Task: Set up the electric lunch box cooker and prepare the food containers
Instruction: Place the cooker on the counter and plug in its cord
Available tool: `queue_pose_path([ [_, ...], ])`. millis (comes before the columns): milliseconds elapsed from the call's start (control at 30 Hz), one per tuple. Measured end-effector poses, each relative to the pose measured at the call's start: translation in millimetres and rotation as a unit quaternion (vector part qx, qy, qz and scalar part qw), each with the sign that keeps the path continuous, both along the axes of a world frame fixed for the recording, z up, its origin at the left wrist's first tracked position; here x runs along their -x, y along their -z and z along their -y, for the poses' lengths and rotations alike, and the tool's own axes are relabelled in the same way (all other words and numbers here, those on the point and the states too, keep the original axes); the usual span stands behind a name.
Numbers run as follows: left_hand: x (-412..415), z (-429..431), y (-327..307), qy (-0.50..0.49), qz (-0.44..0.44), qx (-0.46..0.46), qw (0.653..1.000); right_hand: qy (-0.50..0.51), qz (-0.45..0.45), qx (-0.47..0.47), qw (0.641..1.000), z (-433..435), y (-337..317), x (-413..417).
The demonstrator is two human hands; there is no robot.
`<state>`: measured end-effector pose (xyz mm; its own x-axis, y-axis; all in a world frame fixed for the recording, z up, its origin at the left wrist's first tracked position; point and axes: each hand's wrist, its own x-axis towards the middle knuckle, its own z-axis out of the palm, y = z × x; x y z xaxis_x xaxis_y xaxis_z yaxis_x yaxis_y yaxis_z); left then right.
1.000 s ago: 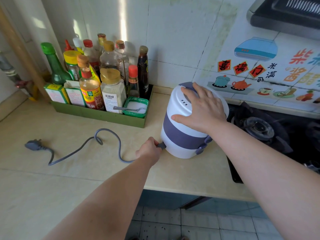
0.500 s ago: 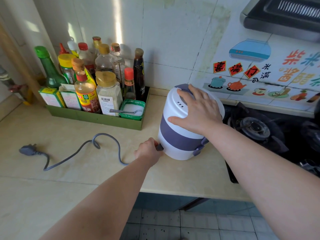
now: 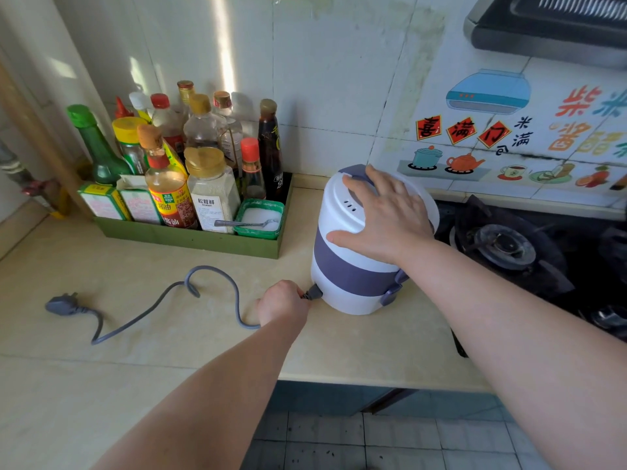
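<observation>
**A:** Which way is the electric lunch box cooker standing?

**B:** Upright, with its long axis straight up from the counter. It's near the front edge, between the green tray of sauce bottles and the gas stove. The socket low on its side faces left. A purple latch sits on the near right side.

**A:** And the hands?

**B:** The right hand lies spread flat on the lid, fingers straight and apart. Its thumb reaches down over the rim toward the purple band. The left hand is curled tight, pinching the dark connector right at the cooker's base. I can't tell from here whether the connector is pushed all the way in.

**A:** Where does the cord go?

**B:** The grey power cord comes out from under the left hand and makes one loop across the counter. It ends in the wall plug, which lies flat on the counter well off to the left.

**A:** What does the cooker look like?

**B:** It's a round white tub with a wide purple band around the middle. The domed white lid is on, with a purple piece on top under the fingertips. There are a few small vent slots just beside the hand.
</observation>
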<state>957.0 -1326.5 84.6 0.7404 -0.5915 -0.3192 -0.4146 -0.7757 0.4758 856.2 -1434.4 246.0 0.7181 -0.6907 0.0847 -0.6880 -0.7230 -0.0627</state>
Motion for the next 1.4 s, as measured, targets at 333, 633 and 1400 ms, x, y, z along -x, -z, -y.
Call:
queue_pose_path([
  [333, -1.3, 10.8, 1.2, 0.013, 0.036, -0.021, 0.999, -0.004, 0.004, 0.009, 1.000, 2.8, 2.2, -1.3],
  [633, 1.1, 18.0, 2.6, 0.008, 0.050, -0.033, 0.998, -0.004, -0.003, 0.006, 1.000, 2.7, 1.2, -1.7],
  [1400, -24.1, -46.7, -54.7, -0.001, -0.031, 0.074, 0.997, -0.098, 0.047, 0.129, 0.986, -13.0, 17.2, 4.7],
])
